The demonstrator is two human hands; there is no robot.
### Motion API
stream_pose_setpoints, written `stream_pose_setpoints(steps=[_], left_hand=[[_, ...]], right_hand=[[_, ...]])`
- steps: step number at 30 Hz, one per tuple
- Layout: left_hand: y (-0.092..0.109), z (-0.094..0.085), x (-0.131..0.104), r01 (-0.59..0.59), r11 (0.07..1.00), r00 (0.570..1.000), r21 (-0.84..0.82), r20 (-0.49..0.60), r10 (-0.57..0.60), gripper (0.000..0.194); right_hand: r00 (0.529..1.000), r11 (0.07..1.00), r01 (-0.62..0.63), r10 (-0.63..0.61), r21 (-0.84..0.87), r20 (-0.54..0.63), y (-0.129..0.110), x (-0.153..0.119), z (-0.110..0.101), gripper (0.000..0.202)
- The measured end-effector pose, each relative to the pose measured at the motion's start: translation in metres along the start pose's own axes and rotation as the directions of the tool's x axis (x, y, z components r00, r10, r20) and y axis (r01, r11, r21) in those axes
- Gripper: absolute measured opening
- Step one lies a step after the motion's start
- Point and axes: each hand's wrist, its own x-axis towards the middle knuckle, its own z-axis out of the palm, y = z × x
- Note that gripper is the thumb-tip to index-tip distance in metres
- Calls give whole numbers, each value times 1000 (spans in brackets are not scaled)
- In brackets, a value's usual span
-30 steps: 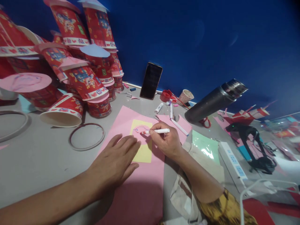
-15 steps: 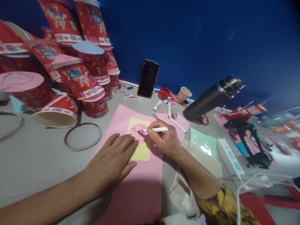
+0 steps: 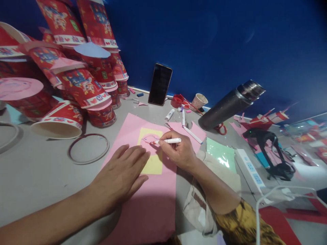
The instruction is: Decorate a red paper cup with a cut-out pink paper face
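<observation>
Between thumb and fingers, my right hand (image 3: 180,149) grips a white marker pen (image 3: 172,140). The pen's red tip meets a pink rounded paper piece (image 3: 150,148) that bears a drawn outline with red marks. That piece lies on a yellow paper (image 3: 152,166), which rests on a large pink sheet (image 3: 150,207). My left hand (image 3: 125,170) lies flat on the sheet with fingers stretched out, fingertips at the left edge of the yellow and pink pieces. Part of the drawing is hidden by my right fingers.
Stacked red paper cups (image 3: 81,85) rise at the left, near a ring (image 3: 88,148). A phone (image 3: 160,85) leans on the blue wall. A dark thermos (image 3: 230,105), a power strip (image 3: 250,170), a cloth bag (image 3: 199,207) and a black strap device (image 3: 270,149) are at the right.
The whole view has shifted slightly, so things sit a little further left. My right hand keeps the marker at the red marks; my left hand stays flat on the paper.
</observation>
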Motion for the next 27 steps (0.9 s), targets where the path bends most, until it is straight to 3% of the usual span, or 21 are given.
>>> stream_pose_setpoints(steps=[27], left_hand=[[-1, -3, -2, -25, 999, 1000, -36, -7, 25, 38]], right_hand=[[994, 992, -107, 105, -74, -23, 1, 3, -15, 14]])
